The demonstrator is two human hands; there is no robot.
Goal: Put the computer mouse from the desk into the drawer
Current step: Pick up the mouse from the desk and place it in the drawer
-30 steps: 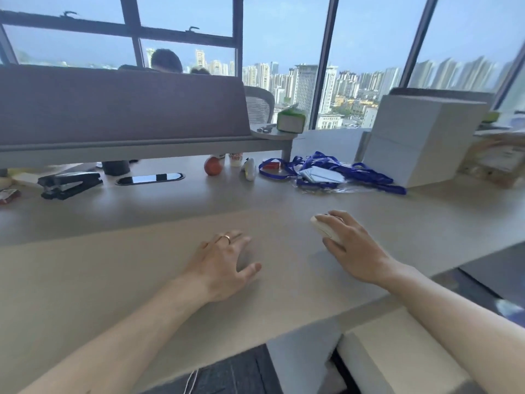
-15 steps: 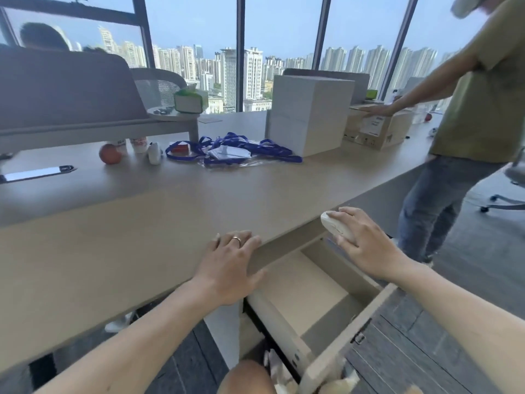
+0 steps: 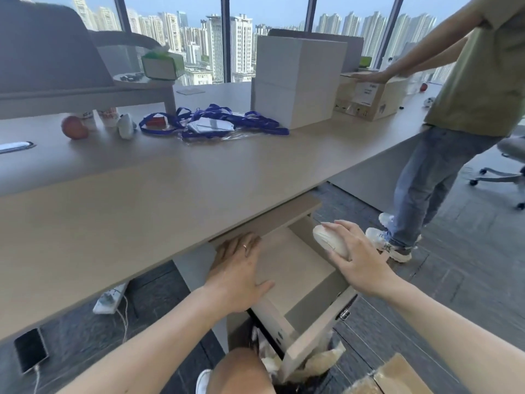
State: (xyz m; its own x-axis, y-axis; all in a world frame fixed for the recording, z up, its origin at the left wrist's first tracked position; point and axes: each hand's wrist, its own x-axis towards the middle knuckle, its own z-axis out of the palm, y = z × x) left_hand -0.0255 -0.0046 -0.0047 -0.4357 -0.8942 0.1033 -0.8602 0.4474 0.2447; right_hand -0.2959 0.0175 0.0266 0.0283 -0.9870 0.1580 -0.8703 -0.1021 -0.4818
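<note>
Beneath the worktop (image 3: 176,200) the drawer (image 3: 295,268) stands open; your right hand (image 3: 358,257) grips the mouse (image 3: 331,240) above it, your flat, empty left hand (image 3: 238,268) steadying its edge.

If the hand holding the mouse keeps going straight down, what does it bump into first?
Probably the bare floor of the open drawer. The right hand holds the mouse above the drawer's right side, and nothing shows inside below it. Depth is unclear, so it might clip the right wall first.
</note>
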